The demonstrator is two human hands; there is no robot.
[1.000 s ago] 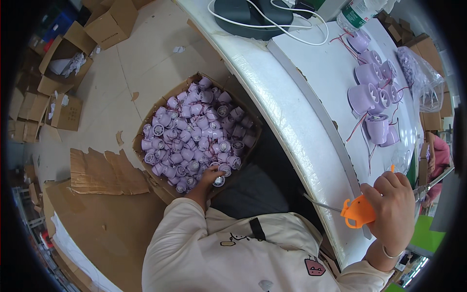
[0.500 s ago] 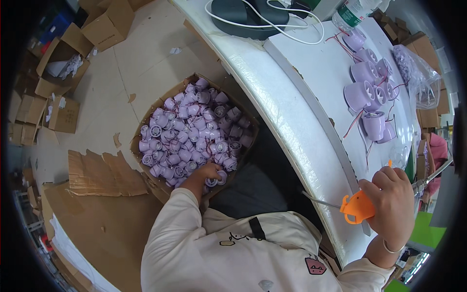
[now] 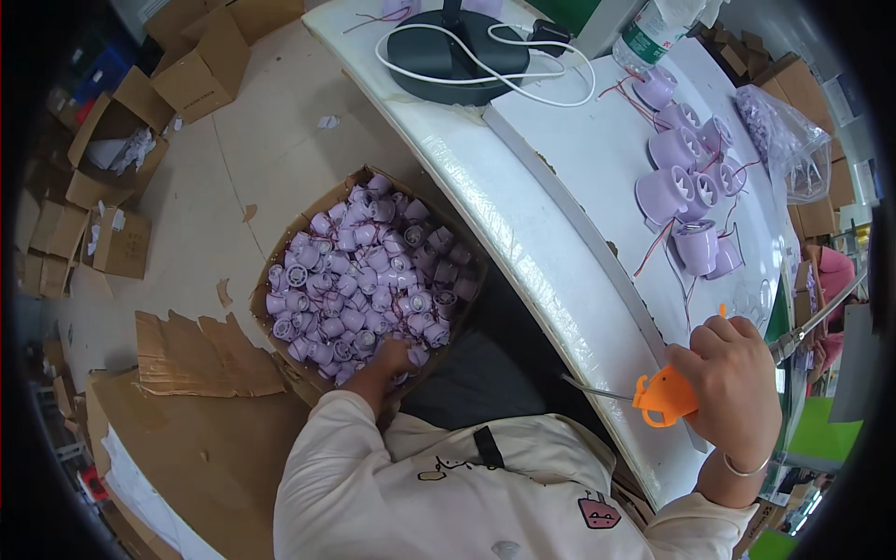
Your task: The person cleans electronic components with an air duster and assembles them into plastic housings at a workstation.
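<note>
My left hand point(image 3: 387, 362) reaches into the near edge of an open cardboard box point(image 3: 308, 387) on the floor side. Its fingers curl down around a light-purple cup-shaped housing point(image 3: 417, 356), though the fingertips are mostly hidden. Many similar purple housings point(image 3: 350, 280) fill the box, several with thin red wires. Over the table's near right edge, my right hand point(image 3: 737, 387) is closed around an orange air blow gun point(image 3: 668, 399). The gun's thin metal nozzle point(image 3: 597, 387) points left, and a metal coupling point(image 3: 789, 343) shows beyond the hand.
On the white table point(image 3: 597, 103) stand several wired purple housings point(image 3: 665, 193), a bottle point(image 3: 644, 37) and a black base point(image 3: 448, 61) with a white cable. A clear bag point(image 3: 803, 149) lies at the far right. Cardboard boxes point(image 3: 201, 75) and torn cardboard point(image 3: 205, 355) lie to the left.
The view has shifted slightly, so the table items appear further left and lower. My left hand stays in the box, its fingers now less visible. My right hand still grips the blow gun.
</note>
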